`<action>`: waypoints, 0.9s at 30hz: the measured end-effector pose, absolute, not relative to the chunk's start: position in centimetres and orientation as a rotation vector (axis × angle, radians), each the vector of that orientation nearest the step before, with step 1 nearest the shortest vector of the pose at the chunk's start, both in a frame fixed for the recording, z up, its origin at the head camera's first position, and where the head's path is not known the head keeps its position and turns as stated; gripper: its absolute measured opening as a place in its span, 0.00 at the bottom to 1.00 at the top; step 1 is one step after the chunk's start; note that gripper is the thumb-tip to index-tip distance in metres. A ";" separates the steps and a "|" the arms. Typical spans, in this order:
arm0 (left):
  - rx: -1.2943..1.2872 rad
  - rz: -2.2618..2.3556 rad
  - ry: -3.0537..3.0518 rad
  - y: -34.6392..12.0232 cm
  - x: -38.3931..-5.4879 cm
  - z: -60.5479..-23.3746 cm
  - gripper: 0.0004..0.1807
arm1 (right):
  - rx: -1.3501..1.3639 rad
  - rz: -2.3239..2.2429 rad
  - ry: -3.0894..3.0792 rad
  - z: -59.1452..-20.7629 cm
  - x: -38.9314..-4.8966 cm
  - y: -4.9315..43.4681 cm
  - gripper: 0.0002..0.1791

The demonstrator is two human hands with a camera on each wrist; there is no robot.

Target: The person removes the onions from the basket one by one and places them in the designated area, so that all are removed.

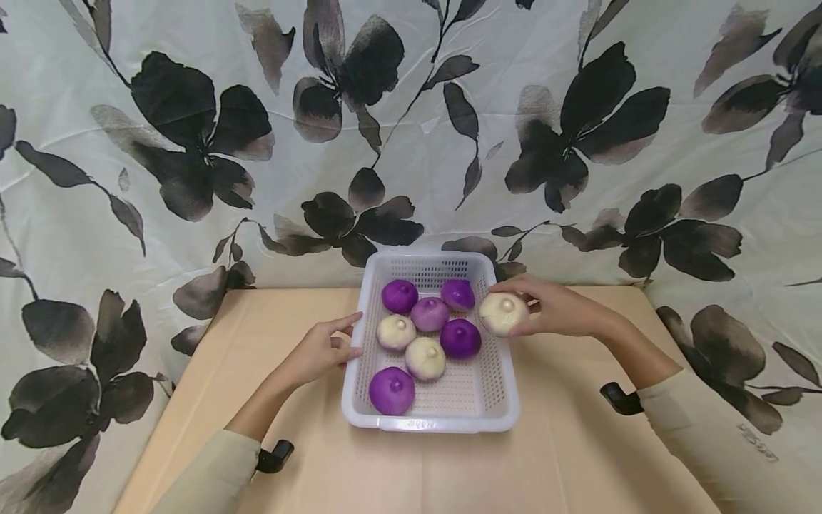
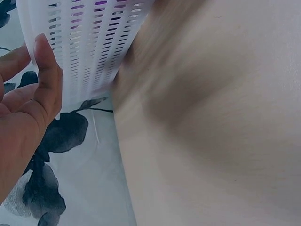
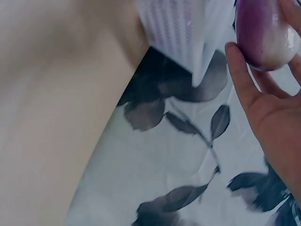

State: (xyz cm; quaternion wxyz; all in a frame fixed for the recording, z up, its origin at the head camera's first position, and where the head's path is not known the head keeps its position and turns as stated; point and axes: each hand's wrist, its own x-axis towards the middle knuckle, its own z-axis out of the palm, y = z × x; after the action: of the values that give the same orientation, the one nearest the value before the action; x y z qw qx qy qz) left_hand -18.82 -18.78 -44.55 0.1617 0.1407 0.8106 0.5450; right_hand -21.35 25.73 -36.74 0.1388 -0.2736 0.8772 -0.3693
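A white plastic basket (image 1: 449,421) with slotted walls stands on the table in the head view. Inside lie several round, glossy turnips, some showing a purple side such as this purple turnip (image 1: 392,391), others a pale one such as this cream turnip (image 1: 425,358). My right hand (image 1: 559,308) grips another turnip (image 1: 503,314) over the basket's right rim. The right wrist view shows this held turnip (image 3: 265,35) as purple blending into white. At the basket's left side, the fingertips of my left hand (image 1: 321,350) touch the outer wall; its other fingers are partly hidden.
The light wood-coloured table (image 1: 385,471) extends around the basket. Behind it hangs a white cloth (image 1: 449,214) with dark flowers, close to the basket's far end. A black wrist strap (image 1: 275,457) shows below the left sleeve, another strap (image 1: 620,400) by the right.
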 end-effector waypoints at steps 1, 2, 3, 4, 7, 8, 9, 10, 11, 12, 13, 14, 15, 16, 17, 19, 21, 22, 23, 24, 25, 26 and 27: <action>0.404 1.557 2.312 -18.8 -18.8 -44.5 0.38 | -0.770 -1.075 2.555 -36.8 -21.5 26.1 0.41; 0.408 1.561 2.309 -18.8 -18.8 -44.5 0.38 | -0.751 -1.083 2.576 -36.9 -21.6 26.5 0.41; 0.411 1.564 2.308 -18.8 -18.9 -44.5 0.38 | -0.735 -1.096 2.592 -37.0 -21.8 26.9 0.41; 0.415 1.566 2.309 -18.8 -18.9 -44.5 0.38 | -0.713 -1.105 2.609 -37.2 -22.0 27.3 0.42; 0.418 1.555 2.318 -18.8 -18.9 -44.5 0.38 | -0.676 -1.147 2.630 -37.9 -22.5 28.2 0.43; 0.415 1.549 2.321 -18.8 -18.8 -44.5 0.38 | -0.668 -1.172 2.627 -38.2 -22.7 28.4 0.43; 0.410 1.543 2.324 -18.8 -18.8 -44.5 0.38 | -0.656 -1.193 2.626 -38.6 -22.9 28.6 0.44; 0.411 1.540 2.324 -18.8 -18.8 -44.5 0.38 | -0.641 -1.215 2.625 -38.9 -23.0 28.8 0.44; 0.412 1.536 2.326 -18.8 -18.7 -44.5 0.38 | -0.626 -1.239 2.622 -39.2 -23.1 29.0 0.44; 0.414 1.535 2.326 -18.8 -18.7 -44.5 0.39 | -0.605 -1.258 2.625 -39.6 -23.3 29.2 0.44; 0.415 1.535 2.325 -18.7 -18.7 -44.5 0.38 | -0.581 -1.266 2.635 -39.9 -23.5 29.4 0.43; 0.417 1.538 2.325 -18.7 -18.7 -44.5 0.38 | -0.561 -1.271 2.648 -40.3 -23.6 29.6 0.42; 0.417 1.539 2.325 -18.6 -18.7 -44.5 0.38 | -0.539 -1.276 2.656 -40.6 -23.8 29.8 0.42; 0.417 1.537 2.326 -18.6 -18.7 -44.5 0.38 | -0.518 -1.278 2.664 -41.0 -24.1 29.9 0.42; 0.413 1.535 2.329 -18.6 -18.7 -44.4 0.38 | -0.500 -1.269 2.676 -41.5 -24.3 30.1 0.42; 0.404 1.528 2.337 -18.7 -18.7 -44.3 0.38 | -0.469 -1.250 2.699 -42.5 -24.9 30.5 0.42; 0.401 1.526 2.343 -18.7 -18.7 -44.3 0.38 | -0.433 -1.231 2.715 -43.5 -25.5 30.7 0.42; 0.403 1.524 2.345 -18.7 -18.8 -44.3 0.38 | -0.417 -1.219 2.729 -44.0 -25.7 30.7 0.42; 0.403 1.523 2.347 -18.7 -18.8 -44.3 0.38 | -0.400 -1.204 2.746 -44.5 -26.0 30.8 0.42; 0.403 1.521 2.348 -18.7 -18.8 -44.3 0.38 | -0.383 -1.199 2.758 -45.0 -26.2 30.7 0.42; 0.402 1.522 2.345 -18.7 -18.8 -44.4 0.38 | -0.371 -1.197 2.766 -45.5 -26.4 30.7 0.43; 0.400 1.523 2.343 -18.7 -18.8 -44.4 0.38 | -0.351 -1.202 2.770 -46.0 -26.5 30.5 0.43; 0.400 1.522 2.339 -18.7 -18.7 -44.4 0.38 | -0.336 -1.203 2.772 -46.4 -26.6 30.4 0.43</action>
State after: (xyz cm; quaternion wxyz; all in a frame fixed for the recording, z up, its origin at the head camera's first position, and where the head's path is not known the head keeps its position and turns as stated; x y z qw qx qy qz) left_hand -18.74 -18.74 -44.44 0.1607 0.1399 0.8188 0.5330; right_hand -26.64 30.42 -46.39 0.0505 -0.1103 0.9105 -0.3952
